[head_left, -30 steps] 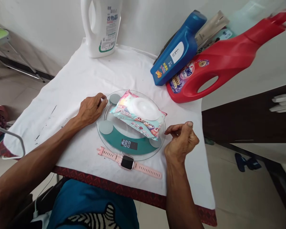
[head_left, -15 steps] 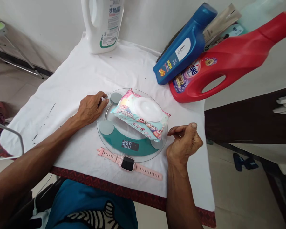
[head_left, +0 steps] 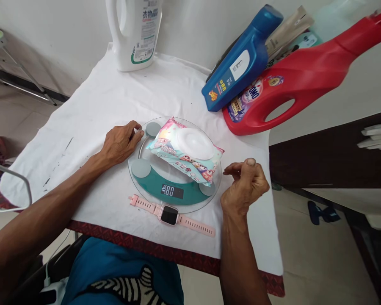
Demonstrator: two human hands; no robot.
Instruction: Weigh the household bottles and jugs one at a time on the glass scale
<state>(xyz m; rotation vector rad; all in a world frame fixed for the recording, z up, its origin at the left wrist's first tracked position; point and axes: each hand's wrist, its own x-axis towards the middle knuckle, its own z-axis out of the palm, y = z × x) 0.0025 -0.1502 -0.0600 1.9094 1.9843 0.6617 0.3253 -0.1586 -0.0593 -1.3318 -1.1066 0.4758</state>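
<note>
A pack of wet wipes (head_left: 184, 148) with a white oval lid lies on a round glass bathroom scale (head_left: 174, 194), whose small display is lit. My left hand (head_left: 120, 142) rests on the cloth by the scale's left rim, fingers bent with a gap between thumb and forefinger, and nothing in it. At the right side of the scale, my right hand (head_left: 246, 184) is loosely curled with the thumb uppermost; I see nothing in its fingers. In front of the scale a pink smartwatch (head_left: 169, 215) is laid out flat, screen up, strap unfastened.
A white cloth (head_left: 92, 106) covers the table. At the back stands a white jug (head_left: 135, 42). A blue bottle (head_left: 241, 63) and a red detergent bottle (head_left: 305, 80) lean at the back right. Slippers (head_left: 324, 213) lie on the floor to the right.
The whole view has shifted slightly. Both hands, the wipes, the scale and the watch keep their places relative to each other.
</note>
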